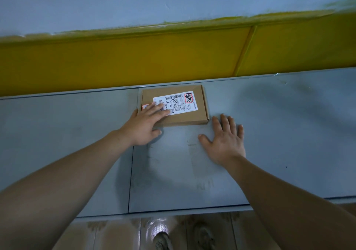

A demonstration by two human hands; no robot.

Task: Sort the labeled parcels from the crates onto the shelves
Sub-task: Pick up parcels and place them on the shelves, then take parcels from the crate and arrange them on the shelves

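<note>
Head view: the parcel (192,117) is pressed down by the flat left hand (143,123) at the back edge of the shelf (289,134). The right hand (224,140) is spread flat on bare shelf alongside.

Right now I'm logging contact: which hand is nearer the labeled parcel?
Left. The left hand rests on the parcel; the right hand is spread over the shelf off its near right corner.
</note>
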